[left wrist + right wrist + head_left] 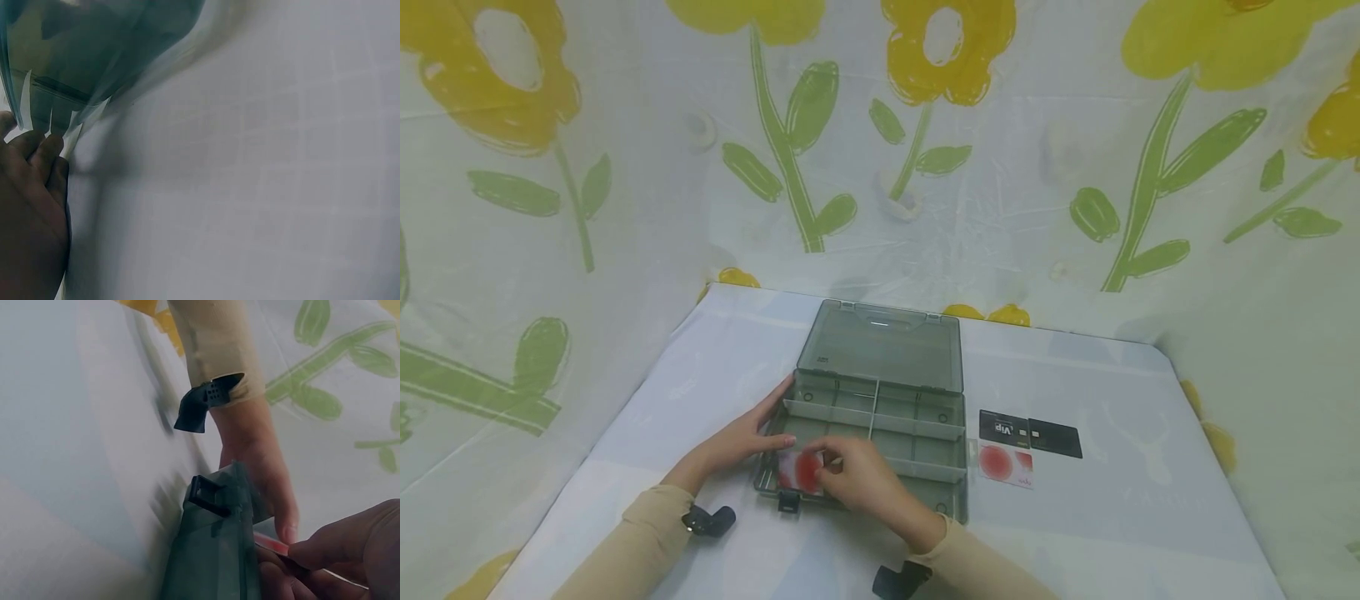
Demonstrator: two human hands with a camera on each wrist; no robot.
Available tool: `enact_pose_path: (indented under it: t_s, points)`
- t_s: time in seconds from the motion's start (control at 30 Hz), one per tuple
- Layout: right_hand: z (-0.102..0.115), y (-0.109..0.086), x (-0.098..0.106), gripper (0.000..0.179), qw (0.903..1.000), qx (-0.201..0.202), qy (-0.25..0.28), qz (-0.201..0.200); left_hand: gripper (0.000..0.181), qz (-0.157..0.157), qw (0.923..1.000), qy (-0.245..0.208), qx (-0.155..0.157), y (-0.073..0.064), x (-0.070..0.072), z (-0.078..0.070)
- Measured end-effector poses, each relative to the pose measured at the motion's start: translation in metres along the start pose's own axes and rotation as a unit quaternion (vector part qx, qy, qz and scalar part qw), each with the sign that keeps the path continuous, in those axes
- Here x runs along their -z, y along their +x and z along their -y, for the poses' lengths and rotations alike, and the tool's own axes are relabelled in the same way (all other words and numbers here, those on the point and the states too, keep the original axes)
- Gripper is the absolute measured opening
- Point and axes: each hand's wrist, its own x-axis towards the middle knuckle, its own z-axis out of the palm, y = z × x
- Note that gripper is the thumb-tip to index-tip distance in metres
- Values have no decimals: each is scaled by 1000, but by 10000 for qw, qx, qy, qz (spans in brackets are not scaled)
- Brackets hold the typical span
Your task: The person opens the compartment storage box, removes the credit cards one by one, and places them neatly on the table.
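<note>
A translucent grey-green compartment box lies with its lid folded back. My left hand rests along the box's left edge, fingers stretched along the side and thumb over the rim. In the left wrist view, the left hand touches the box's side wall. With thumb and fingers, my right hand pinches a red and white card over the front left part of the box. The right wrist view shows the right hand gripping the card's edge beside the box's black latch.
Right of the box lie a black card marked "Vip", a plain black card and another red and white card. White dividers split the box. Flower-printed cloth surrounds the white table.
</note>
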Motion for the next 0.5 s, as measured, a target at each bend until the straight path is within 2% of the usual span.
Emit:
enact_pose_path:
  t_s: [0.2,0.5]
  points:
    - [1,-3,5,38,9999,-65,97,29,100,0,10000,-16,-27,0,0,0]
    - [-1,-5,10,29,9998,-179,57,-85,101,9,10000,-4,-35,0,0,1]
